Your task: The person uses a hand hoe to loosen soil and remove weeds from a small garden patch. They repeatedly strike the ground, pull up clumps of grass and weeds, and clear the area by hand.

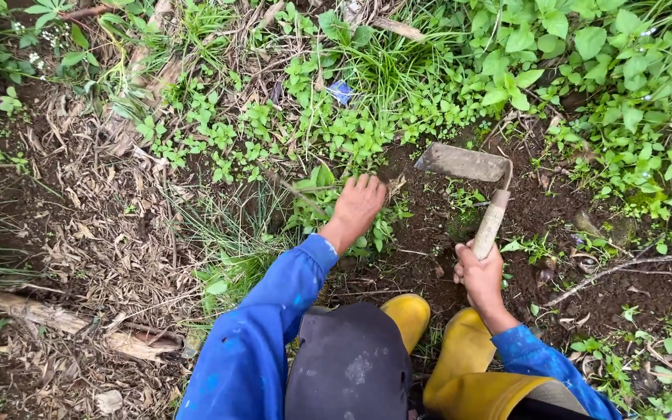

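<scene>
Nearest the camera stood the yellow boots (460, 354). Just beyond them the right hand (480, 276) was clamped around the low end of the hand hoe (472, 183), on its pale wooden handle. That looked the sound hold: the steel blade, beyond, likely made it top-heavy and stiff. Left of the hoe, the left hand (357, 206) lay spread, fingers apart, on soft weeds (351, 140).

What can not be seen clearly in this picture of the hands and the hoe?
- Left hand, head view: fingertips hidden among weeds; a grip cannot be told.
- Hoe: handle end hidden inside the right hand.
- Yellow boots: cut off by the bottom edge.
- Small blue scrap: too small to identify.
</scene>
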